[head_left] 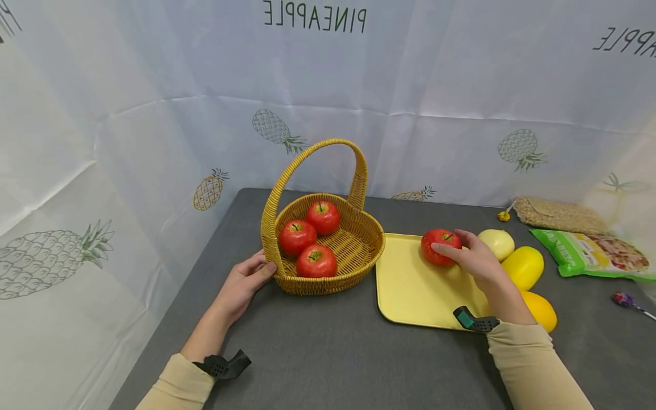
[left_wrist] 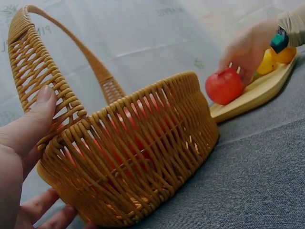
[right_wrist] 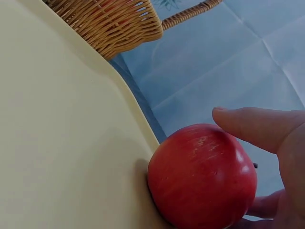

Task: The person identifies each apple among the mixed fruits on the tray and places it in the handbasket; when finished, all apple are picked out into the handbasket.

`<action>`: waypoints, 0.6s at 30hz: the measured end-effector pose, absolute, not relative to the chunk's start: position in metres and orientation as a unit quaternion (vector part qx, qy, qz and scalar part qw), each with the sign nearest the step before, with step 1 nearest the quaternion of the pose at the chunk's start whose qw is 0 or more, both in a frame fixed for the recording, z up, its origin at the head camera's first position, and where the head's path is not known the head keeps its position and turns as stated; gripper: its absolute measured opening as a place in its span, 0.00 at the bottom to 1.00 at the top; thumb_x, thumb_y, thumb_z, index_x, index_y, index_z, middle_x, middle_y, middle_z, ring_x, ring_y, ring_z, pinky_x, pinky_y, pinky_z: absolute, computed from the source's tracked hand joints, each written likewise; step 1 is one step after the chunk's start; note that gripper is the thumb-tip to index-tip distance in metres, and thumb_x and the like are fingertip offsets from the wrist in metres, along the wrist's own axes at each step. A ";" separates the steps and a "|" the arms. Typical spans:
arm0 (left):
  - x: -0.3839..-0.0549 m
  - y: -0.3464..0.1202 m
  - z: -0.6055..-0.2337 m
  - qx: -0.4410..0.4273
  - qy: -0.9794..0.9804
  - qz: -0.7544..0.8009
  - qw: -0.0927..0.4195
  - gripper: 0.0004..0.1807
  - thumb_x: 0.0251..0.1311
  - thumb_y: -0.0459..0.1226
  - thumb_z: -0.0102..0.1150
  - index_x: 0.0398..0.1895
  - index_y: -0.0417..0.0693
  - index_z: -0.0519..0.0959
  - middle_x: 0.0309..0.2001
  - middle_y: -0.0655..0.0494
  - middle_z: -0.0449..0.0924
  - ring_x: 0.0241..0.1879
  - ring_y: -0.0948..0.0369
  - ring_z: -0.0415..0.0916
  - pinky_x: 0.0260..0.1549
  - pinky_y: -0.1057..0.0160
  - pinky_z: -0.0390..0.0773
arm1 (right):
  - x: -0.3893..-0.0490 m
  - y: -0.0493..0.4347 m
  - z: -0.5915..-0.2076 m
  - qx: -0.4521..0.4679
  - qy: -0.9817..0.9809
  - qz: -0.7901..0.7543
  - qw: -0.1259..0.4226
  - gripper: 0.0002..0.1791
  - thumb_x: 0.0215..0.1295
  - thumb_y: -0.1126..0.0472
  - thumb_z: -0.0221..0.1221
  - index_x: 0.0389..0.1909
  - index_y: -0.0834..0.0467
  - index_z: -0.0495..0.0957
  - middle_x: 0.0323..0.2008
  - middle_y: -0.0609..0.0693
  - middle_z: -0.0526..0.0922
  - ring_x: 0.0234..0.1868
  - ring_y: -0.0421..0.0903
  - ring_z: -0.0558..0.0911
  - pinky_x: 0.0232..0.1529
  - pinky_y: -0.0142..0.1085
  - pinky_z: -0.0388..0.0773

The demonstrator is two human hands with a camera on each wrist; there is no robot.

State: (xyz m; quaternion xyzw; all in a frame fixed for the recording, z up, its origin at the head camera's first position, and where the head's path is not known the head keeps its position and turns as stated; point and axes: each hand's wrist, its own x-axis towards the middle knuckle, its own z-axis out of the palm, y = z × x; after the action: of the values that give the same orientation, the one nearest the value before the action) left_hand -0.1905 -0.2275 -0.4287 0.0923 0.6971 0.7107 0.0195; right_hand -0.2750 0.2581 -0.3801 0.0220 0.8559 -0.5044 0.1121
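A wicker basket (head_left: pixel 328 286) with a tall arched handle stands left of centre, holding 3 red apples (head_left: pixel 316 262). At its left end my left hand (head_left: pixel 242 286) grips it, the thumb lying on the foot of the handle and the fingers against the outer wall (left_wrist: pixel 128 157). To the right, another red apple (head_left: pixel 437 248) sits at the back of a yellow tray (head_left: pixel 420 290). My right hand (head_left: pixel 479 262) holds this apple between thumb and fingers. The right wrist view shows the apple (right_wrist: pixel 200 176) close up, low against the tray; some fingers are hidden behind it.
Beside the tray's right side lie a pale round fruit (head_left: pixel 497 244), a yellow fruit (head_left: pixel 524 267) and an orange-yellow fruit (head_left: pixel 542 310). Farther right are a green food packet (head_left: pixel 589 253), a woven pouch (head_left: pixel 558 215) and a wrapped lollipop (head_left: pixel 622 298). A pineapple-print curtain (head_left: pixel 328 74) hangs behind the table.
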 end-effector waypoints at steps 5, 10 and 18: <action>-0.190 -0.228 -0.429 0.094 0.694 0.714 0.020 0.20 0.75 0.36 0.58 0.58 0.26 0.75 0.79 0.44 0.53 0.79 0.48 0.46 0.57 0.69 0.74 | -0.275 0.259 -0.381 0.022 0.860 -0.496 0.115 0.63 0.67 0.36 0.65 0.80 0.68 0.37 0.77 0.72 0.46 0.73 0.69 0.55 0.71 0.61 0.59; -0.191 -0.228 -0.429 0.095 0.699 0.709 0.019 0.20 0.75 0.37 0.58 0.59 0.26 0.75 0.79 0.44 0.53 0.79 0.48 0.46 0.57 0.69 0.74 | -0.274 0.258 -0.381 0.024 0.862 -0.492 0.117 0.64 0.66 0.37 0.66 0.80 0.69 0.36 0.77 0.73 0.46 0.72 0.69 0.56 0.70 0.61 0.60; -0.191 -0.228 -0.429 0.097 0.698 0.710 0.020 0.21 0.75 0.36 0.57 0.60 0.25 0.74 0.79 0.44 0.54 0.79 0.48 0.46 0.58 0.69 0.73 | -0.274 0.257 -0.380 0.022 0.870 -0.477 0.121 0.63 0.67 0.37 0.65 0.80 0.70 0.37 0.76 0.74 0.48 0.71 0.69 0.58 0.70 0.61 0.61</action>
State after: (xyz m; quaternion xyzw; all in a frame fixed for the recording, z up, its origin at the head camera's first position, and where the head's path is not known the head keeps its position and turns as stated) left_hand -0.1909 -0.2283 -0.4292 0.0969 0.6976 0.7097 0.0197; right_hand -0.2737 0.2573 -0.3804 0.0217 0.8700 -0.4774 0.1213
